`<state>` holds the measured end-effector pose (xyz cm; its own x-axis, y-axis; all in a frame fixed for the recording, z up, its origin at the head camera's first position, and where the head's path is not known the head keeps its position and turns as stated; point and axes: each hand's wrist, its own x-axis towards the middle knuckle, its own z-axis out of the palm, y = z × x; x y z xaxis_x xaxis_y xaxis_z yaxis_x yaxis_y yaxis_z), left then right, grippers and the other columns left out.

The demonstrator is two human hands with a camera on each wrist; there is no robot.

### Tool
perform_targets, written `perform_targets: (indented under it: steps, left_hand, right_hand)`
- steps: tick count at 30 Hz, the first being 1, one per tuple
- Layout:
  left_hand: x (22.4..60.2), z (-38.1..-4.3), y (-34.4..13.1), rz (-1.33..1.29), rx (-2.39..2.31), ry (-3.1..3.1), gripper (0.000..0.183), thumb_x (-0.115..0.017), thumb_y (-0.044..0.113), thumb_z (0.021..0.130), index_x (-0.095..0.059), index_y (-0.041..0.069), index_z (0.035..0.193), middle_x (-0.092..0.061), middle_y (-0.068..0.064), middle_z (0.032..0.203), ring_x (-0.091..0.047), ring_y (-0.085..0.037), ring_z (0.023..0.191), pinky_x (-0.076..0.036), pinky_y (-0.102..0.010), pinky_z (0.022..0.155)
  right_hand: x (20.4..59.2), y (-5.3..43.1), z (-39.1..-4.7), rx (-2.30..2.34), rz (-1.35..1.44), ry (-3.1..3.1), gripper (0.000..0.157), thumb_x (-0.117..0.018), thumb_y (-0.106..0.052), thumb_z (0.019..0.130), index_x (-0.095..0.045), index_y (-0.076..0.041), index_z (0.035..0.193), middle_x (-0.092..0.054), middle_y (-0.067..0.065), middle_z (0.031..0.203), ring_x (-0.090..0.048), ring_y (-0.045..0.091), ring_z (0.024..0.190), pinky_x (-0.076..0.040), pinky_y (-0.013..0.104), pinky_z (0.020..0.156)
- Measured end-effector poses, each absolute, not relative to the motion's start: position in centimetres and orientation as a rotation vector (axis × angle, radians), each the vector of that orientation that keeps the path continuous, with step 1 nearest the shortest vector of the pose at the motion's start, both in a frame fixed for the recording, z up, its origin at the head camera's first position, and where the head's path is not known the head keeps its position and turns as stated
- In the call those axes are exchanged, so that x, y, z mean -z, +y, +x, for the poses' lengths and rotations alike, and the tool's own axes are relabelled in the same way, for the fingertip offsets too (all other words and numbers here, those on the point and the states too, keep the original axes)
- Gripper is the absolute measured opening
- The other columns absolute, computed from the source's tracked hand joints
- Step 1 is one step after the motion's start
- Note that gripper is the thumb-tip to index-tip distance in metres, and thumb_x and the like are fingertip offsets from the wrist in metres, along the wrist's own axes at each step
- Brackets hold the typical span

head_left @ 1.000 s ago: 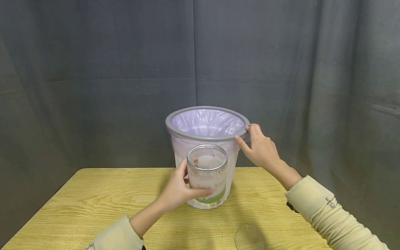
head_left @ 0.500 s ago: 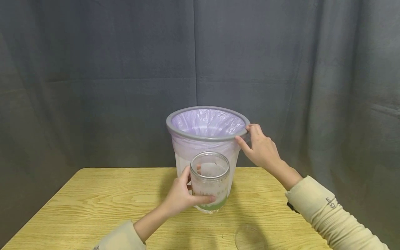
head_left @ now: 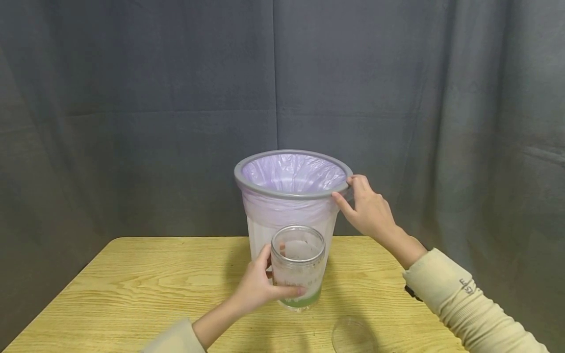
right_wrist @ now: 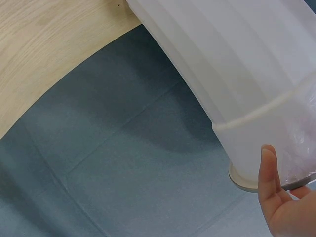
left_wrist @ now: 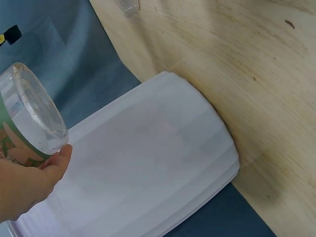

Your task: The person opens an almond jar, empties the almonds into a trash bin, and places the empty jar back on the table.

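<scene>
My left hand point(head_left: 256, 287) grips a clear, open-topped jar point(head_left: 309, 272) by its side, thumb across the front. The jar is nearly upright, has a green band near its base and small specks inside the wall. Behind it stands a white trash bin point(head_left: 260, 233) with a grey rim and a purple bag liner point(head_left: 291, 174). At the bin's right side my right hand point(head_left: 372, 211) holds the rim, thumb in front and fingers farther back. In the left wrist view, the jar's base point(left_wrist: 42, 111) faces the camera beside the bin wall point(left_wrist: 148, 158).
A clear round lid point(head_left: 353, 336) lies on the wooden table point(head_left: 176, 274) near its front edge. Small dark crumbs point(left_wrist: 290, 23) are scattered on the tabletop. A grey curtain point(head_left: 176, 122) hangs behind the table and at both sides.
My left hand has lowered the jar, bringing it slightly right and nearer in front of the bin. The right hand and the bin have stayed in place.
</scene>
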<state>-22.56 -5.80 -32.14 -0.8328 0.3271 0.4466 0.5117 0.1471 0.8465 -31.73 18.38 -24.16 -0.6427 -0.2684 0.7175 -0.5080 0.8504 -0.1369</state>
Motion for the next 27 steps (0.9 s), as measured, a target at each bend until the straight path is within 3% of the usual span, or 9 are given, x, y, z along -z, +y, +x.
perform_targets:
  steps: [15,27]
  left_hand:
    - [34.5,-22.4,-5.8,-0.871,1.763,-2.320,0.077,-0.081,0.020,0.065,-0.037,0.006,0.127,-0.053,-0.007,0.114,-0.052,-0.022,0.102,-0.042,-0.037,0.084]
    - [36.2,-22.3,-5.7,-0.947,1.760,-2.320,0.077,-0.081,0.019,0.065,-0.038,0.005,0.127,-0.056,-0.008,0.113,-0.054,-0.019,0.101,-0.043,-0.030,0.083]
  right_hand:
    - [24.1,18.3,-31.7,-0.429,0.566,-2.289,0.048,-0.049,-0.038,0.089,-0.046,0.003,0.113,-0.045,0.015,0.119,-0.046,0.023,0.050,-0.039,0.036,0.043]
    - [24.1,18.4,-31.6,-0.434,0.558,-2.300,0.048,-0.049,-0.039,0.089,-0.045,0.003,0.113,-0.044,0.015,0.119,-0.046,0.024,0.051,-0.040,0.036,0.044]
